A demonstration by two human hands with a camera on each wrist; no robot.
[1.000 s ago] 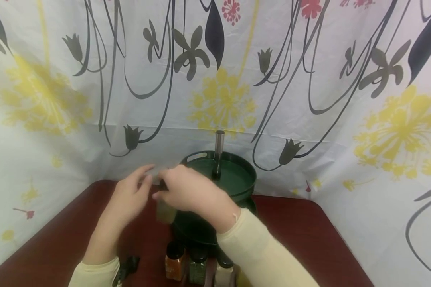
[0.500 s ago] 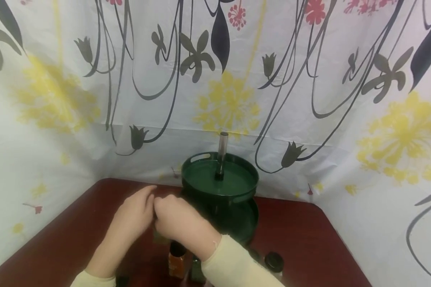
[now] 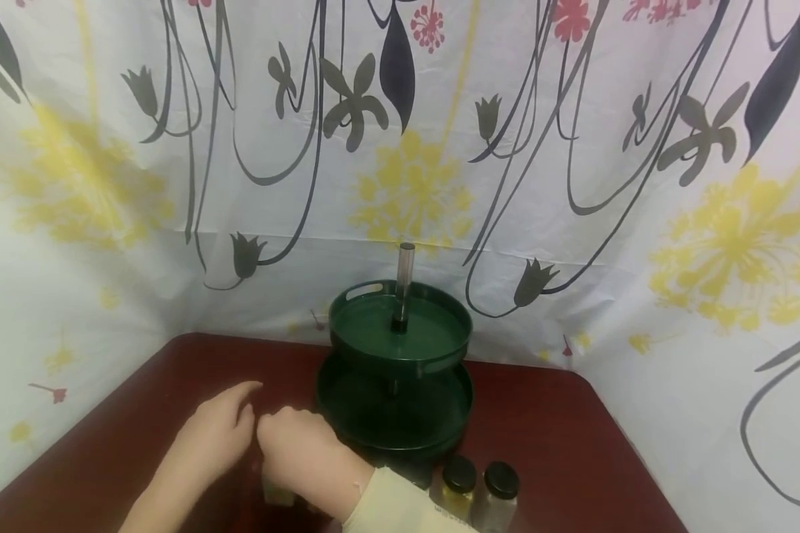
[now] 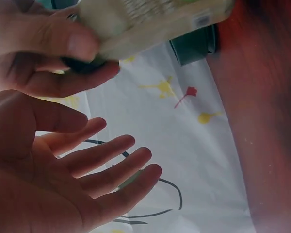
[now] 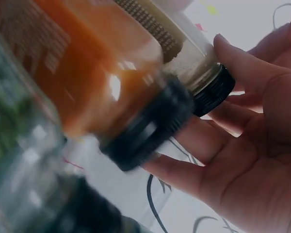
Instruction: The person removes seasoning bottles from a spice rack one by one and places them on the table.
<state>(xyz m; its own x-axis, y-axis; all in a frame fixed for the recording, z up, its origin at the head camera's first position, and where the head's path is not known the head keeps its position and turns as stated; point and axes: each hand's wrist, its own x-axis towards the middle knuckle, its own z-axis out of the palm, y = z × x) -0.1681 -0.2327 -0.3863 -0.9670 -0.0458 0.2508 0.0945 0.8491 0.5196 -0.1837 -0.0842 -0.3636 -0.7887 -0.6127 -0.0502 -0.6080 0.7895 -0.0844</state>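
Note:
My right hand (image 3: 307,453) grips the black cap of a spice jar (image 4: 155,22) with pale beige contents and a printed label. In the head view only a bit of that jar shows below the hand. My left hand (image 4: 72,167) is beside it, fingers spread and holding nothing. In the right wrist view, a spice jar of orange powder (image 5: 97,58) and a jar with green contents (image 5: 19,126) stand close to the right hand's fingers (image 5: 203,141). The right forearm hides the table's front in the head view.
A two-tier green turntable (image 3: 400,352) with a clear centre post (image 3: 405,277) stands behind the hands. Two black-capped jars (image 3: 458,477) (image 3: 501,485) stand at its front right. A patterned white curtain (image 3: 307,185) surrounds the dark red table (image 3: 547,414).
Both hands have come down and nearer to me, away from the turntable, the right one lowering the jar. The two jars at front right now show past the right forearm.

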